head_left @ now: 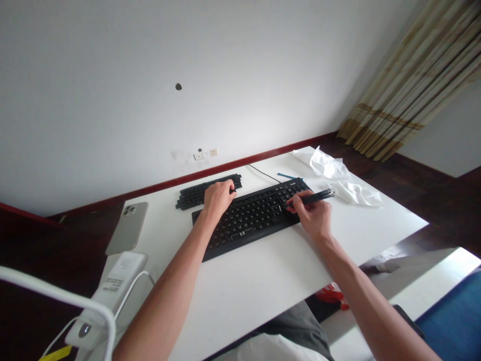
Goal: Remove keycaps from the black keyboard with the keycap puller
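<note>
A black keyboard [248,215] lies slanted on the white table, with many of its keycaps off and the key sockets bare. Behind its left part sits a block of loose black keycaps [193,195] set out in rows. My left hand [218,198] is closed above the keyboard's back edge, beside those rows, pinching a small black piece that looks like a keycap [233,191]. Over the keyboard's right part, my right hand [313,215] grips a slim black pen-like tool [317,196]. Its front end points down at the keys; the exact contact is hidden by my fingers.
A phone [128,228] and a white power strip [108,296] with cables lie at the table's left. Crumpled white plastic [326,168] and a thin blue stick [289,176] lie at the back right. The keyboard's cable [263,173] runs toward the wall.
</note>
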The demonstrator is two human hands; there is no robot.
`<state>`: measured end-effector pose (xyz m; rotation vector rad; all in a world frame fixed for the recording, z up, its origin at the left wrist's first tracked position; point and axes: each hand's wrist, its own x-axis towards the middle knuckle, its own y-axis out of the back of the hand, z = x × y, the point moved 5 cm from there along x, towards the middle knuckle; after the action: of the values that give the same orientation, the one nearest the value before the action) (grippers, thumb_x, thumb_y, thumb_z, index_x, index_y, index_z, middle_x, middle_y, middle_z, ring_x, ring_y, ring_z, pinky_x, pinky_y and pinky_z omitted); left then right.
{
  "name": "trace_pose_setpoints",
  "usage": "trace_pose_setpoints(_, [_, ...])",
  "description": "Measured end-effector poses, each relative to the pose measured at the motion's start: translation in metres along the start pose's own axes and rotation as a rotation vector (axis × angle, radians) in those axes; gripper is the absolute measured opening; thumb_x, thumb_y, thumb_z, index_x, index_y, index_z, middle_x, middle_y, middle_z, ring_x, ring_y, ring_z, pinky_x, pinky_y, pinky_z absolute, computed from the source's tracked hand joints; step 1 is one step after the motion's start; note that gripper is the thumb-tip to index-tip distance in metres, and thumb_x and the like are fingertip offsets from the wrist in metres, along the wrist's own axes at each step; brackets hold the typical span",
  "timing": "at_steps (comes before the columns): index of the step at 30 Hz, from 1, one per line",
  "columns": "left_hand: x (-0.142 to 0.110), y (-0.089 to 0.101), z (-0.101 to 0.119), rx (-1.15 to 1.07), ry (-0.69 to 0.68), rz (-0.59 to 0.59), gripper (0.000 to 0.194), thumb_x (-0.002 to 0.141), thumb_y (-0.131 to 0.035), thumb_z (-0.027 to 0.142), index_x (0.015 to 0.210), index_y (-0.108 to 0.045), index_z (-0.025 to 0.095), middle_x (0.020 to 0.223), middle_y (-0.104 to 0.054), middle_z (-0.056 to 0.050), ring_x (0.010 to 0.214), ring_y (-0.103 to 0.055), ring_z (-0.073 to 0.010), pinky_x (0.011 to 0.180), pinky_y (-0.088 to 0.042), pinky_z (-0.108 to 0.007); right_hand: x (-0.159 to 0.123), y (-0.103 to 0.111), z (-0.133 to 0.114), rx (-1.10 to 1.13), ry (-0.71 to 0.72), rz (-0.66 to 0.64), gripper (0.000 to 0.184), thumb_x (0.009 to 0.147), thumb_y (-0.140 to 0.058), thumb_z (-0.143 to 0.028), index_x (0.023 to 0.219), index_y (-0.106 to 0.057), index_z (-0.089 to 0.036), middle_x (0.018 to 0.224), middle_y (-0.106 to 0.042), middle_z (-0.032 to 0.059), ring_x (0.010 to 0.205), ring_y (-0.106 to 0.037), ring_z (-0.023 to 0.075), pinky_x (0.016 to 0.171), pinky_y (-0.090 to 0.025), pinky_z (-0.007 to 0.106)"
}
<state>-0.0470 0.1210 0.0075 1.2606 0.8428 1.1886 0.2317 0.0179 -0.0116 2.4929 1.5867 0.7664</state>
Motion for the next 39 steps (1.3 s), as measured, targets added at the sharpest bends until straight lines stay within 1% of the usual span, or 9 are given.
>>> trace_pose_setpoints(5, [-0.004, 0.017, 0.017, -0.114, -0.024, 0.029, 0.019, 0.099, -0.069, 0.042, 0.110, -0.074, 0.028, 0.095, -0.078, -0.003, 0.088, -0.073, -0.0236, 0.080, -0.052, -0.032, 0.000, -0.001, 0.001, 0.066, -0.033, -0.005, 0.029, 0.095, -0.067, -0.046, 0.085, -0.072, -0.019, 0.081, -0.081, 0.0082, 0.065, -0.079, 0.0239, 0.061, -0.065, 0.030])
trace_pose_setpoints(9, [-0.022, 0.026, 0.059, -0.243, -0.193, -0.017, 0.018, 0.099, -0.070, 0.041, 0.106, -0.075, 0.026, 0.095, -0.078, -0.002, 0.089, -0.073, -0.0212, 0.080, -0.053, -0.030, 0.002, -0.001, 0.001, 0.110, -0.056, -0.015, 0.033, 0.095, -0.068, -0.051, 0.084, -0.073, -0.019, 0.079, -0.080, 0.0085, 0.063, -0.078, 0.0246, 0.060, -0.066, 0.032])
trace_pose_setpoints(11, [-0.036, 0.023, 0.084, -0.287, -0.283, -0.069, 0.018, 0.097, -0.072, 0.041, 0.105, -0.075, 0.025, 0.101, -0.078, -0.003, 0.094, -0.073, -0.0211, 0.084, -0.054, -0.030, 0.002, 0.001, 0.002, 0.140, -0.077, -0.012, 0.037, 0.094, -0.069, -0.055, 0.084, -0.072, -0.020, 0.078, -0.081, 0.0088, 0.063, -0.078, 0.0260, 0.061, -0.066, 0.034])
trace_pose_setpoints(13, [-0.048, 0.016, 0.103, -0.301, -0.319, -0.122, 0.021, 0.094, -0.076, 0.042, 0.107, -0.075, 0.025, 0.107, -0.077, -0.004, 0.097, -0.073, -0.0221, 0.086, -0.056, -0.030, 0.002, 0.003, 0.005, 0.181, -0.113, -0.031, 0.039, 0.092, -0.071, -0.059, 0.085, -0.072, -0.021, 0.078, -0.081, 0.0090, 0.065, -0.079, 0.0279, 0.063, -0.068, 0.036])
trace_pose_setpoints(16, [-0.061, 0.004, 0.120, -0.274, -0.359, -0.154, 0.023, 0.093, -0.077, 0.042, 0.108, -0.074, 0.025, 0.111, -0.077, -0.006, 0.103, -0.074, -0.0240, 0.090, -0.057, -0.031, -0.002, 0.005, 0.009, 0.253, -0.179, -0.098, 0.041, 0.089, -0.075, -0.061, 0.089, -0.072, -0.021, 0.084, -0.082, 0.0098, 0.070, -0.081, 0.0295, 0.068, -0.070, 0.039])
trace_pose_setpoints(22, [-0.066, -0.003, 0.122, -0.168, -0.350, -0.139, 0.014, 0.098, -0.069, 0.033, 0.106, -0.073, 0.023, 0.106, -0.076, -0.007, 0.101, -0.075, -0.0238, 0.091, -0.058, -0.032, -0.014, 0.010, 0.013, 0.264, -0.213, -0.156, 0.044, 0.087, -0.079, -0.063, 0.093, -0.072, -0.020, 0.095, -0.083, 0.0118, 0.075, -0.082, 0.0290, 0.072, -0.072, 0.040])
trace_pose_setpoints(26, [-0.066, -0.002, 0.122, -0.161, -0.354, -0.161, 0.012, 0.097, -0.069, 0.032, 0.102, -0.073, 0.022, 0.105, -0.078, -0.008, 0.100, -0.076, -0.0250, 0.088, -0.059, -0.033, -0.017, 0.008, 0.013, 0.236, -0.226, -0.206, 0.044, 0.087, -0.078, -0.062, 0.093, -0.071, -0.020, 0.093, -0.083, 0.0108, 0.074, -0.082, 0.0276, 0.073, -0.072, 0.040])
trace_pose_setpoints(31, [-0.064, -0.009, 0.121, -0.180, -0.321, -0.217, 0.013, 0.096, -0.068, 0.030, 0.105, -0.073, 0.022, 0.103, -0.080, -0.008, 0.098, -0.077, -0.0264, 0.086, -0.060, -0.034, -0.016, 0.006, 0.011, 0.209, -0.228, -0.253, 0.041, 0.088, -0.077, -0.060, 0.091, -0.071, -0.020, 0.091, -0.082, 0.0096, 0.075, -0.082, 0.0276, 0.075, -0.072, 0.041])
trace_pose_setpoints(39, [-0.063, -0.010, 0.120, -0.180, -0.321, -0.217, 0.016, 0.095, -0.068, 0.032, 0.106, -0.074, 0.022, 0.103, -0.080, -0.009, 0.098, -0.078, -0.0281, 0.087, -0.060, -0.035, -0.003, 0.004, 0.007, 0.167, -0.224, -0.387, 0.039, 0.088, -0.077, -0.060, 0.089, -0.073, -0.021, 0.083, -0.082, 0.0082, 0.073, -0.082, 0.0304, 0.070, -0.072, 0.043])
